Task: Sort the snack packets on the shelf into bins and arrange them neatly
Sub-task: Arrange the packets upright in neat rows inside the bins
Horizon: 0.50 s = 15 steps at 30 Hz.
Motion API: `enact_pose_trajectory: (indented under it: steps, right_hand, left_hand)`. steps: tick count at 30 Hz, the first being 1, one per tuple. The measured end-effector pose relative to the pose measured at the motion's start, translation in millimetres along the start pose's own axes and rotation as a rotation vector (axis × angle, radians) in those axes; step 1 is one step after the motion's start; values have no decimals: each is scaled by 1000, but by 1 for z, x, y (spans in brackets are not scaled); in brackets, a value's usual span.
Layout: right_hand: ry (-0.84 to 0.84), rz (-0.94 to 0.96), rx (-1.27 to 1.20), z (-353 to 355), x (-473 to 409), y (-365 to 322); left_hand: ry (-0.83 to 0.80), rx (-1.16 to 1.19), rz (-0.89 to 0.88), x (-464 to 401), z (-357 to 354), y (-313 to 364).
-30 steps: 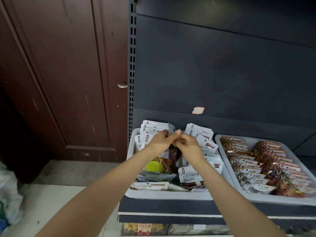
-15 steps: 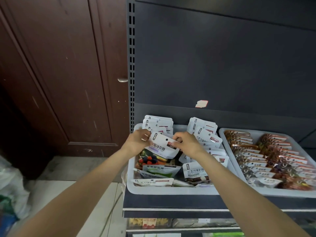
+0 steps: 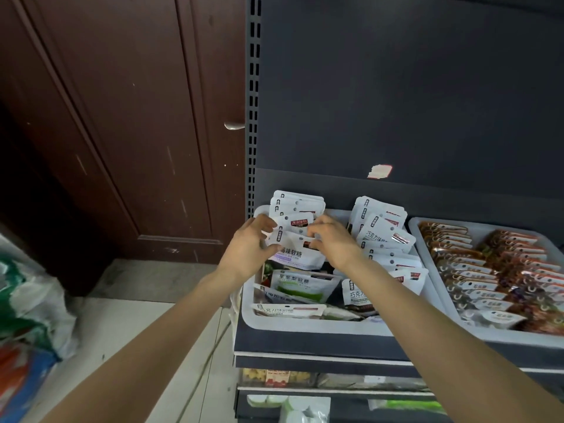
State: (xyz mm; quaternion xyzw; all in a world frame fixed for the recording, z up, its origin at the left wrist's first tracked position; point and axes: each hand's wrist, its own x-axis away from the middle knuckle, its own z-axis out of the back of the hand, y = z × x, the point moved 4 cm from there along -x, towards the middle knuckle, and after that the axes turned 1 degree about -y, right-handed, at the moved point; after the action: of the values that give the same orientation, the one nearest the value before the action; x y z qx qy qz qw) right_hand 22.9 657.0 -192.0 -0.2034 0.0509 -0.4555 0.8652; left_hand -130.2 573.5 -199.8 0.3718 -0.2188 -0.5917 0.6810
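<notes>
Nearest the camera, two bare forearms reached up and forward from the bottom corners toward a dark shelf (image 3: 320, 346). Below its front edge, lower shelves held more goods, too blurred to name. On the shelf sat a white bin (image 3: 305, 326), and along its front wall lay a flat packet (image 3: 288, 309) with a green-printed packet (image 3: 302, 285) leaning just behind it and a chocolate-labelled packet (image 3: 355, 297) to the right.

Above the middle of that bin both hands met on one white packet (image 3: 293, 254) with purple print. The left hand (image 3: 247, 250) held its left edge, thumb in front and fingers curled over the top; the right hand (image 3: 334, 244) pinched its upper right corner between thumb and fingers, though exactly which fingers touched was hard to tell. The packet was raised above the loose ones, tilted slightly, its top touching a row of upright white packets (image 3: 297, 207) stacked at the back left of the bin. A second row of white packets (image 3: 380, 224) stood at the back right, fanning forward.

To the right, a second white bin (image 3: 427, 239) held brown and orange packets (image 3: 494, 270) in two neat overlapping rows.

Farther off, at left, were a plastic sack (image 3: 27, 303) on the floor and a brown door (image 3: 122, 117) with a metal handle (image 3: 234, 126)
</notes>
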Motion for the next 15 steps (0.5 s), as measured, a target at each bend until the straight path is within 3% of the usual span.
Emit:
enact_pose_trajectory:
  steps: [2,5,7,11,15]
  right_hand:
    - [12,-2,8,0,2,0]
    - [40,-4,-49,6,13,1]
    - [98,12,-106,13,28,1]
    - [26,78,-188,20,60,5]
    - [-24,97,-40,19,67,9]
  left_hand:
    - [-43,-17,-51,7,1,8]
    - [-317,0,-70,20,-11,21]
    - [-410,-79,-58,25,-18,24]
    - [-237,-259,23,21,-15,25]
    - [-111,-215,70,23,-13,43]
